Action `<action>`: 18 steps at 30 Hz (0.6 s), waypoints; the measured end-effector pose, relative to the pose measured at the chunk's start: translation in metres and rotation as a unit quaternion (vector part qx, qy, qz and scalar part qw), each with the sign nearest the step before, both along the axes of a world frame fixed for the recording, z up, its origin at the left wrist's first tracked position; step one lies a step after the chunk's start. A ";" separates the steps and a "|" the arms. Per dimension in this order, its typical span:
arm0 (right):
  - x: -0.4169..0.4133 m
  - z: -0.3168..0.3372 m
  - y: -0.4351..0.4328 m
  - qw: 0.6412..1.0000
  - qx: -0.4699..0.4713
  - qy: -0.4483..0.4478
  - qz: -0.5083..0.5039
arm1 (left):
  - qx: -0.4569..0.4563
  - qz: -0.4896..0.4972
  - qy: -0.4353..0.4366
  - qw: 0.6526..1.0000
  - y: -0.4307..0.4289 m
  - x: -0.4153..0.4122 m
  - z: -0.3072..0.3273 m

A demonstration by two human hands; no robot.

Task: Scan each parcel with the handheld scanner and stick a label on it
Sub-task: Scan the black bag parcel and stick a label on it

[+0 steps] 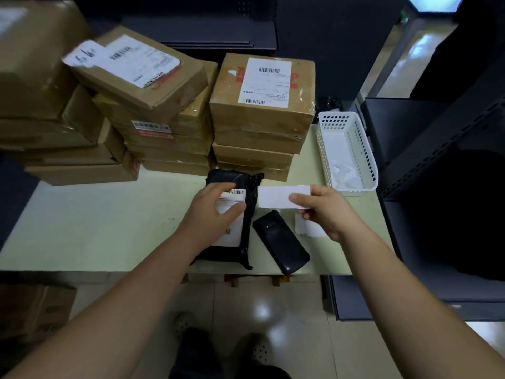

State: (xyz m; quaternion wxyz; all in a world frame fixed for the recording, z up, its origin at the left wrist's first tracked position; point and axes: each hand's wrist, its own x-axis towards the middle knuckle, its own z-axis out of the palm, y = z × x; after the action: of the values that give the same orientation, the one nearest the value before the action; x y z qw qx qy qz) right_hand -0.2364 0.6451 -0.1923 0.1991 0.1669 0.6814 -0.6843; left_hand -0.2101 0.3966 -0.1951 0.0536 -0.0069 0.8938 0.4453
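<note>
Now one black parcel [232, 177] under flat left hand [216, 213], right hand [326, 212] pinching one label [273, 196], one scanner [281, 243] beside.

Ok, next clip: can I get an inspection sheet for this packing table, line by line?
Surface: pale green table, work going on at its near edge.
Job's things: black parcel lies flat; scanner lies on the table to its right; blank label is held above the table.
Clutter: cardboard boxes stacked at the back; white basket at the right with paper in it; paper slips beside the scanner.
Hands: left hand rests on the black parcel; right hand pinches the blank label.
Cables: nothing seen.
Surroundings: dark shelving on the right, tiled floor, another box on the floor at the left.
</note>
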 end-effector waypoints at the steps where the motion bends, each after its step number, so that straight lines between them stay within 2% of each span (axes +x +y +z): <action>1: 0.001 0.006 -0.017 1.000 -0.020 0.006 0.014 | 0.041 0.010 -0.018 0.999 0.000 0.000 0.009; 4: 0.005 0.023 -0.057 0.998 -0.056 0.018 0.036 | 0.171 0.041 -0.082 0.981 -0.009 0.000 0.033; 6: 0.007 0.031 -0.073 0.996 -0.076 0.025 0.050 | 0.208 0.063 -0.080 0.973 -0.020 0.000 0.045; 12: 0.010 0.046 -0.095 0.991 -0.110 0.045 0.069 | 0.201 0.059 -0.015 0.978 -0.051 0.002 0.067; 18: 0.013 0.061 -0.101 0.986 -0.165 0.024 0.026 | 0.190 0.067 0.009 0.979 -0.056 -0.001 0.078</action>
State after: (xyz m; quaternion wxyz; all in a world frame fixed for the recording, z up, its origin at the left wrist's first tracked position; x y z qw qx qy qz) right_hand -0.2234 0.5441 -0.1313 0.2248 0.0977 0.5679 -0.7858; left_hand -0.2109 0.3408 -0.1175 0.0160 -0.0525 0.7907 0.6097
